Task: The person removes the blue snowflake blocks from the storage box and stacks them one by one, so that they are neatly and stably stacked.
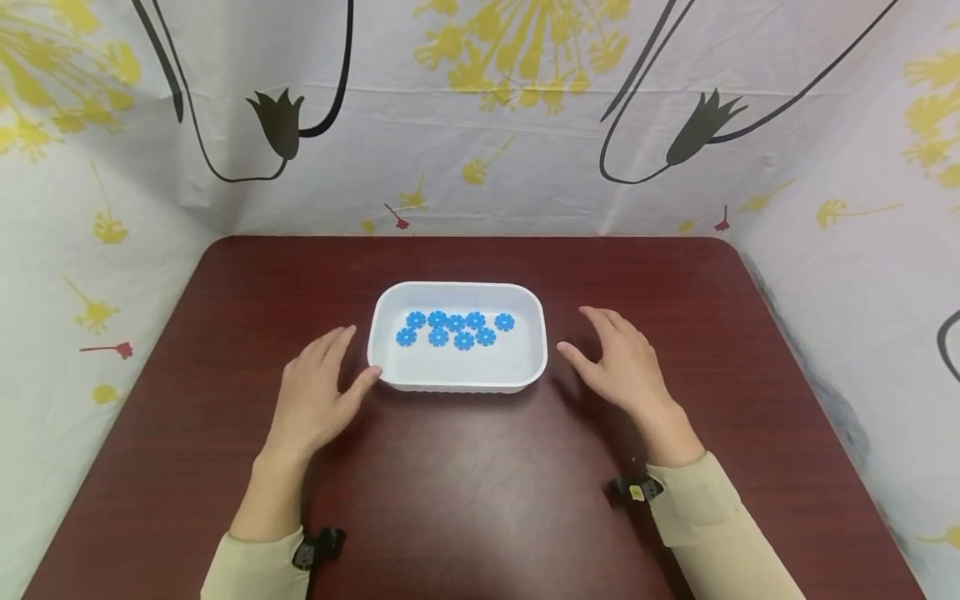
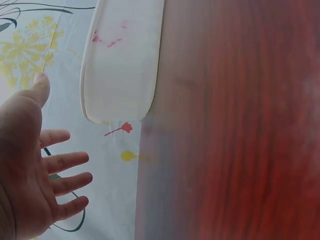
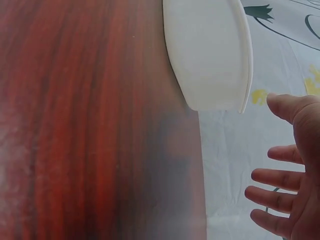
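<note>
On the table sits a white rectangular tray point(image 1: 465, 371) with rounded corners. Several blue notched plastic discs point(image 1: 464, 340) lie flat inside it, mostly in two rows toward its back and left. My left hand point(image 1: 315, 396) is at the tray's left side, fingers spread, the thumb tip overlapping the front left corner in the head view; the left wrist view shows a gap beside the tray wall point(image 2: 122, 75). To the right of the tray my right hand point(image 1: 618, 358) is held with fingers extended, apart from the rim. Neither hand holds anything.
The tray stands on a dark red-brown wooden table point(image 1: 465, 483) with rounded back corners. A white cloth point(image 1: 540, 183) printed with yellow and dark flowers hangs behind and at both sides. Small dark devices point(image 1: 636, 490) are strapped at both wrists.
</note>
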`<state>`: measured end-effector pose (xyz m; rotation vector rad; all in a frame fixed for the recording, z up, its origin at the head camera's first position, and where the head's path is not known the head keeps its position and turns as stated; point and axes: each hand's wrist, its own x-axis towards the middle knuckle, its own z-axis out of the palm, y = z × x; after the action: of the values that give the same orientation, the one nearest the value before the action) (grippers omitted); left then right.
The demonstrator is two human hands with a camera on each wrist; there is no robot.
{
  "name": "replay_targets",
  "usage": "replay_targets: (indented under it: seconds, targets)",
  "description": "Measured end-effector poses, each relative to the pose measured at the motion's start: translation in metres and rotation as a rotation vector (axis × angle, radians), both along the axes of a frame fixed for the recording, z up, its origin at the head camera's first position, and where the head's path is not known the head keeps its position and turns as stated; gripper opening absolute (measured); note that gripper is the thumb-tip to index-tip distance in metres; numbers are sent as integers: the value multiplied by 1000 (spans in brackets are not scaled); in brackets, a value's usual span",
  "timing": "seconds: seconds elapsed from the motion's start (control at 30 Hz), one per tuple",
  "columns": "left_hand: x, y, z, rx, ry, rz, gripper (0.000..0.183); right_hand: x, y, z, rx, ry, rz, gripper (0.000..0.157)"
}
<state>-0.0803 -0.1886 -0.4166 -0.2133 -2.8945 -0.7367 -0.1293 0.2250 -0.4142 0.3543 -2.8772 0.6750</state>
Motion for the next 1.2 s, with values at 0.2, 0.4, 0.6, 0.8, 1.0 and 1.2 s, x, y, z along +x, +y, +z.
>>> replay_targets:
  seconds: [0.2, 0.4, 0.6, 0.8, 1.0, 1.2]
  targets:
    - [1, 4, -6, 136, -1, 25, 65, -4, -4, 1, -25, 24, 27, 64]
    - [-1, 10, -7, 211, -5, 78, 59, -7, -10, 3, -41, 17, 43, 65]
    - [-3, 16, -7, 263, -51, 138, 48, -11, -18, 6, -56, 20, 55, 63]
    - [-4, 20, -7, 244, -80, 171, 39, -14, -25, 9, -68, 28, 82, 61]
    - [-5, 21, -9, 211, -120, 193, 38, -17, -29, 8, -79, 19, 93, 61]
    - [-8, 22, -9, 230, -168, 209, 37, -22, -33, 10, -79, 36, 103, 61]
